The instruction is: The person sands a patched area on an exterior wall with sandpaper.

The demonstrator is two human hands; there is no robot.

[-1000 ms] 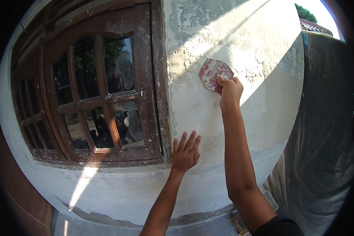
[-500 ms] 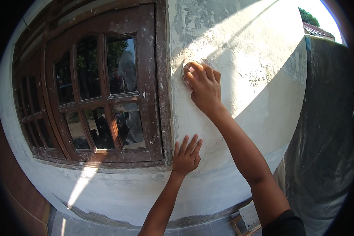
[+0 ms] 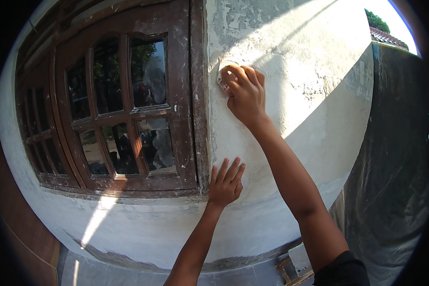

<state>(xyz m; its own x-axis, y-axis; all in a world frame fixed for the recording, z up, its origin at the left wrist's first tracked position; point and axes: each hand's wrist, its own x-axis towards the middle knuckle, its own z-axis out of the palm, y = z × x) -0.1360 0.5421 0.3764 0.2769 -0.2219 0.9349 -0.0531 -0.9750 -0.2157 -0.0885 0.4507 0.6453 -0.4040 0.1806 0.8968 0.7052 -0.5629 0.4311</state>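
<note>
My right hand (image 3: 249, 99) is closed, fingers bent, over a small pale pinkish pad or folded sheet (image 3: 222, 81). It presses this against the plastered wall (image 3: 314, 133), a little right of the window frame's upper part. The fingers hide most of the pad, so its exact kind does not show. Lower down, near the bottom right corner of the window frame (image 3: 201, 119), my left hand (image 3: 225, 183) lies against the wall with its fingers stretched and spread. Nothing is in it. Around my right hand the plaster is patchy and rough, partly in bright sun.
A brown wooden window with dark glass panes (image 3: 150, 78) fills the left side. On the right hangs a dark plastic-like sheet (image 3: 395, 157). A small wooden stand with a pale top (image 3: 300, 261) sits on the grey tiled floor (image 3: 121, 276) at the wall's foot.
My right hand has shifted slightly up and to the left along the wall with the pad. My left hand stays in nearly the same place. The view has tilted a little.
</note>
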